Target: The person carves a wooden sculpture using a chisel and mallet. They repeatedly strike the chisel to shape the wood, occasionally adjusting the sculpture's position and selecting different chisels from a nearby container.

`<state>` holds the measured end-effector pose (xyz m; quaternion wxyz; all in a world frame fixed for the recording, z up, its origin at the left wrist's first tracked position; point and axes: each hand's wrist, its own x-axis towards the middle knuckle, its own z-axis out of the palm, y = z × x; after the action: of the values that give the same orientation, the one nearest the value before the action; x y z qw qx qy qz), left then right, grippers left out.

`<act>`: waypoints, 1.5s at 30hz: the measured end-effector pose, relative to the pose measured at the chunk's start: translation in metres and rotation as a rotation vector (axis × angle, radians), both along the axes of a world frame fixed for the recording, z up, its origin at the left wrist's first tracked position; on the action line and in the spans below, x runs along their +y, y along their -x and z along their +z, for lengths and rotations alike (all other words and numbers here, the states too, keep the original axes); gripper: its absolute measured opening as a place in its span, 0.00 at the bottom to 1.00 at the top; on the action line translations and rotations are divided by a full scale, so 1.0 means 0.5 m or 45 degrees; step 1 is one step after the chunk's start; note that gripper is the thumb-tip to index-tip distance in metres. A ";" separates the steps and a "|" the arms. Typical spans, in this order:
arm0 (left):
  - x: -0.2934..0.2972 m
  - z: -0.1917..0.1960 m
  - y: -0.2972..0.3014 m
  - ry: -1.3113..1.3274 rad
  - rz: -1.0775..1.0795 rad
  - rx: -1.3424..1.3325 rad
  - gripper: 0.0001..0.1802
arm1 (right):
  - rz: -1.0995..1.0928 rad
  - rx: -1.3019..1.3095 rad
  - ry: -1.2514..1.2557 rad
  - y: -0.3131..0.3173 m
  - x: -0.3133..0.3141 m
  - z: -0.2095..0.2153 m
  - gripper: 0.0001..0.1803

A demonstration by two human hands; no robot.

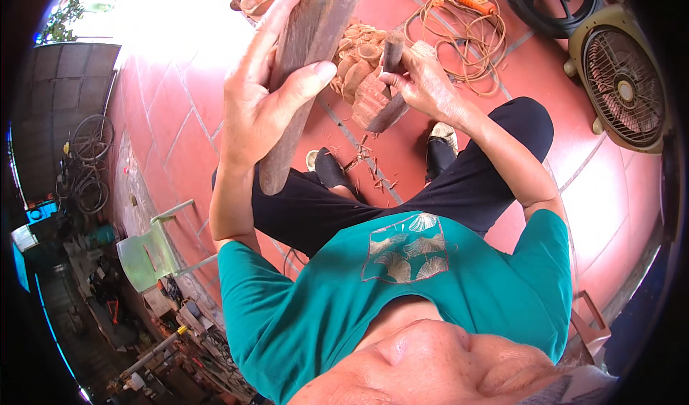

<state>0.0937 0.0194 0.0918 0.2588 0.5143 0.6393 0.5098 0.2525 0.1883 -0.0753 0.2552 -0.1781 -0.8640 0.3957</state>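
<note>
My left hand point(267, 107) is raised and wrapped round a long, dark wooden bar point(305, 39), its thumb across the near face. To the right and lower, my right hand point(428, 82) closes round the round wooden handle of a chisel point(392, 52). The chisel stands roughly upright over a reddish carved wood block point(375, 104); its cutting tip is hidden. Rounded relief shapes cover the block's far part, partly behind the bar. The bar and the chisel are apart.
Wood chips point(373, 162) lie on the red tile floor between my shoes. Beyond, a cable point(459, 43) lies coiled beside an orange power strip point(470, 0). A box fan point(623, 82) and a black wheel point(549, 3) stand at right, a pale green chair point(147, 254) at left.
</note>
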 end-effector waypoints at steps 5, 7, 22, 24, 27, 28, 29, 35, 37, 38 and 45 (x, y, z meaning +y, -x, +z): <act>0.020 -0.031 0.012 0.056 -0.250 0.712 0.41 | 0.002 0.051 0.095 0.005 -0.001 -0.008 0.11; 0.020 -0.037 0.015 0.265 -0.345 0.703 0.40 | 0.005 0.120 0.118 0.005 0.008 -0.010 0.11; 0.007 -0.036 0.023 0.344 -0.262 0.696 0.40 | -0.048 0.037 -0.237 0.000 0.001 0.002 0.12; 0.000 -0.073 0.055 0.183 -0.217 0.518 0.41 | -0.019 0.039 0.007 -0.003 0.000 0.011 0.12; -0.040 -0.108 0.045 0.268 0.022 -0.012 0.43 | -0.005 0.072 0.181 -0.002 0.011 -0.012 0.17; -0.056 -0.117 0.033 0.351 0.134 -0.231 0.43 | -0.002 0.089 0.208 0.001 0.017 -0.021 0.20; -0.070 -0.155 0.033 0.205 0.118 -0.491 0.41 | -0.023 0.103 0.314 0.003 0.020 -0.020 0.19; -0.152 -0.313 0.019 0.104 0.251 -1.111 0.31 | -0.088 0.192 0.450 0.003 0.046 0.005 0.20; -0.170 -0.355 0.008 0.010 0.327 -1.448 0.32 | -0.030 0.194 0.484 0.011 0.033 0.008 0.21; -0.173 -0.363 0.002 -0.046 0.360 -1.619 0.33 | -0.001 0.192 0.495 0.015 0.029 0.011 0.22; -0.196 -0.391 -0.027 0.014 0.507 -1.410 0.35 | 0.010 0.103 0.451 0.048 0.034 0.025 0.21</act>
<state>0.1071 -0.0788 -0.1038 0.4561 0.0399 0.4959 0.7379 0.2285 0.2053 -0.0630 0.2529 -0.2008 -0.7706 0.5494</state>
